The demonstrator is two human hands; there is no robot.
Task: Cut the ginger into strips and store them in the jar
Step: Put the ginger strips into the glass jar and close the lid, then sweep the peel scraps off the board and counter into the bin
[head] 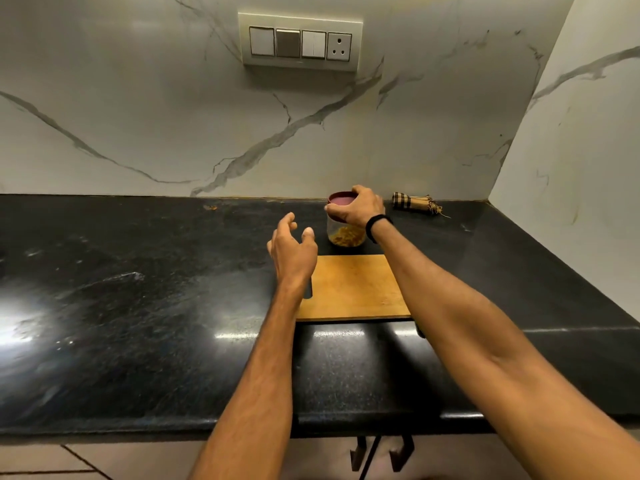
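Observation:
A small clear jar (346, 233) with yellow ginger strips in its bottom stands on the black counter, just behind the wooden cutting board (353, 289). A dark red lid (341, 199) sits on the jar. My right hand (356, 207) grips the lid from above, fingers curled round its rim. My left hand (292, 245) hovers to the left of the jar, fingers loosely spread and holding nothing. The board's surface is bare. No knife shows.
A rolled checked cloth (414, 202) lies against the back wall to the right of the jar. The black granite counter (138, 289) stretches far to the left. A switch panel (299, 41) is on the marble wall; a side wall closes the right.

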